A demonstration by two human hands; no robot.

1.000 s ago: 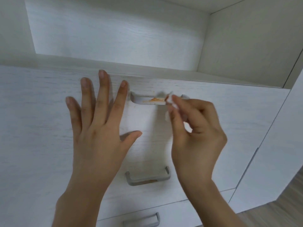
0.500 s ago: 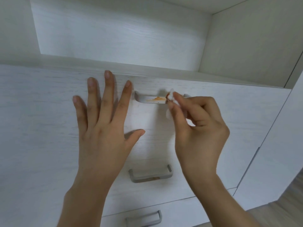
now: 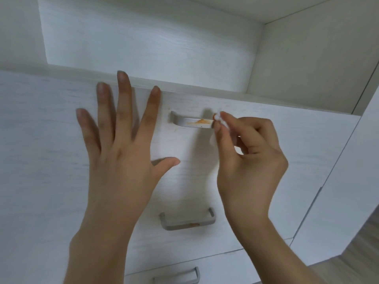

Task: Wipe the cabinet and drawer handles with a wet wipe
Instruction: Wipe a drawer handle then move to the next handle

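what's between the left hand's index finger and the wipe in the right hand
In the head view, the top handle spans that stretch, with an orange smear near the wet wipe pinched by the right hand; left hand lies flat.

The left hand point(image 3: 121, 158) is flat and wide open, all its fingers spread and pointing up, thumb sticking out to the side. Its palm presses on the white wooden drawer front point(image 3: 41, 150). The right hand point(image 3: 249, 160) is up beside it, also close to that drawer front. Its thumb and first finger pinch a small white wet wipe point(image 3: 222, 125) at the tips. The other fingers curl in. Both bare forearms reach up from below.
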